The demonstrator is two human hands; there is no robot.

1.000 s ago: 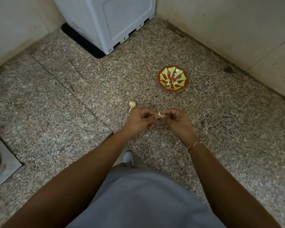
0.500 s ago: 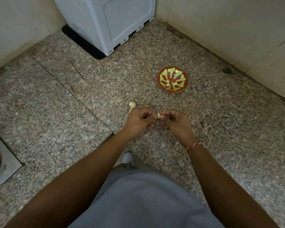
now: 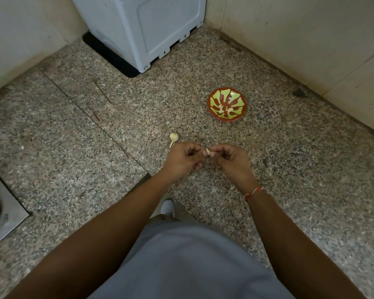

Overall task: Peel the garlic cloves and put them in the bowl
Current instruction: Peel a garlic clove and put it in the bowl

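My left hand point(image 3: 183, 157) and right hand point(image 3: 229, 158) meet at center, fingertips of both pinching 1 clove point(image 3: 208, 151) between them. The bowl point(image 3: 226, 104), at 1 o'clock, holds several cloves; a bulb point(image 3: 173, 137) lies at 11. A slipping nail could flick the clove onto the floor point(image 3: 95, 147).
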